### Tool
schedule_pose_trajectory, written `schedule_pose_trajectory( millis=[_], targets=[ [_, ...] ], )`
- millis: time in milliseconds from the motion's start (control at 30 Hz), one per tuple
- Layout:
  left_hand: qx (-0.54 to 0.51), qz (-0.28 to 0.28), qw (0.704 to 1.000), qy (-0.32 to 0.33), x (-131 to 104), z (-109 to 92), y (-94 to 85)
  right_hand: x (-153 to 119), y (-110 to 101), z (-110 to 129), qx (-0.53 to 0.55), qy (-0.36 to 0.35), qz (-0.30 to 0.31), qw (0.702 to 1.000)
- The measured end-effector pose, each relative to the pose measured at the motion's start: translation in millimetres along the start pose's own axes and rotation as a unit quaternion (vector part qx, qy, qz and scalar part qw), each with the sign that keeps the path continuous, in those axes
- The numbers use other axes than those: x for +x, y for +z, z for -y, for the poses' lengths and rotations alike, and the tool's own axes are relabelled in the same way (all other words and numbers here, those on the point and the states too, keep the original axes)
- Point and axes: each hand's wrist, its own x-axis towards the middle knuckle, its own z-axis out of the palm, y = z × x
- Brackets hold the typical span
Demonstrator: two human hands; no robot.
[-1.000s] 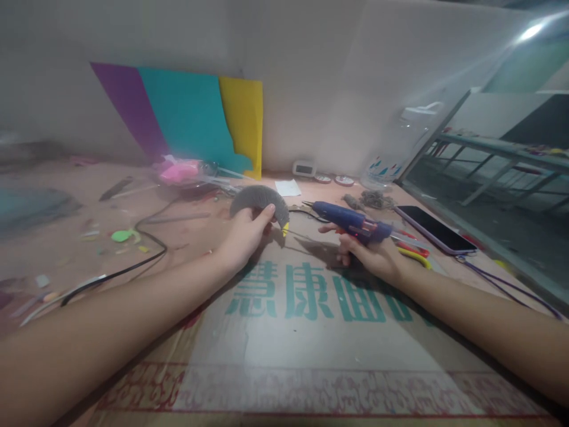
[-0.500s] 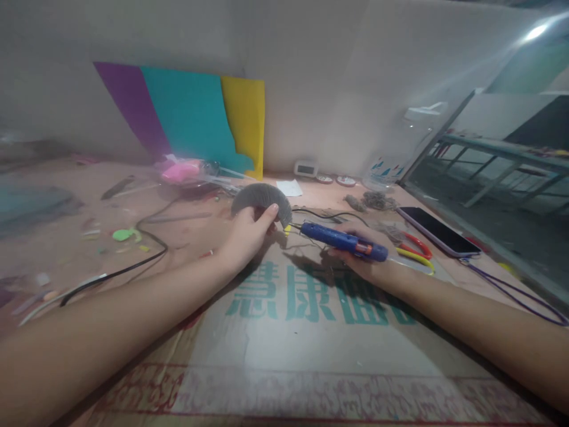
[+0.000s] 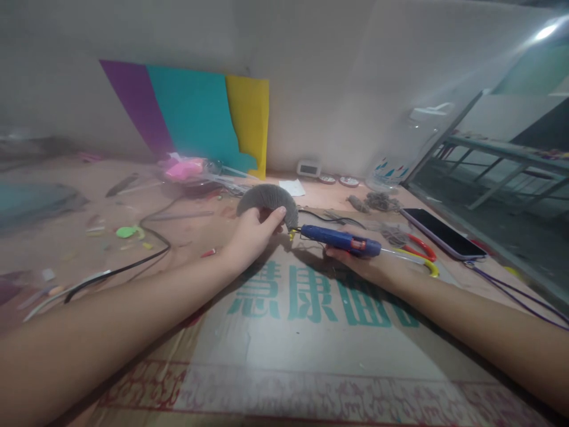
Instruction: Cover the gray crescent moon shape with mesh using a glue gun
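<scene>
My left hand (image 3: 262,228) is closed around a grey, ribbed, curved piece (image 3: 267,197), thumb pressed on its inner side. In my right hand (image 3: 355,252) is a blue glue gun (image 3: 338,238), with a clear glue stick (image 3: 402,255) poking out of its back end. The gun's nozzle points left, right at the lower right end of the grey piece; whether they touch I cannot tell. A small yellow bit (image 3: 292,235) shows at that end. Beneath both hands lies a printed cardboard sheet (image 3: 284,350).
Pliers with red and yellow handles (image 3: 422,248) and a phone (image 3: 444,233) lie to the right. Behind stand a clear plastic jug (image 3: 393,160), a small digital clock (image 3: 308,169) and coloured sheets (image 3: 191,118). A black cable (image 3: 151,258) and scraps cover the left.
The glue gun has shifted slightly left, its nozzle now closer to the end of the grey piece. The whole view has drifted a little to the right.
</scene>
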Motion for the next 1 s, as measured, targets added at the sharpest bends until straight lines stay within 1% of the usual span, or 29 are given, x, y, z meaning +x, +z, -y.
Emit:
schedule_pose_trajectory(
  millis=[267,533,700,833,1000],
  targets=[
    [-0.019,-0.003,1.000,0.013,2.2,6.2,-0.8,-0.5,-0.3,-1.9,-0.001,-0.029,0.004,1.000],
    [-0.014,-0.001,1.000,0.012,2.0,7.2,-0.9,0.7,0.3,1.8,-0.040,0.001,0.004,0.999],
    [-0.014,0.005,1.000,0.016,2.2,7.7,-1.1,1.9,-0.9,4.7,-0.026,-0.006,0.010,1.000],
    [-0.012,0.007,1.000,0.018,2.0,7.1,-1.3,1.9,-0.4,1.9,-0.017,-0.001,0.019,1.000],
    [-0.006,0.008,1.000,0.015,1.9,6.6,-1.3,0.7,1.3,-2.5,-0.033,-0.009,0.008,0.999]
  ],
)
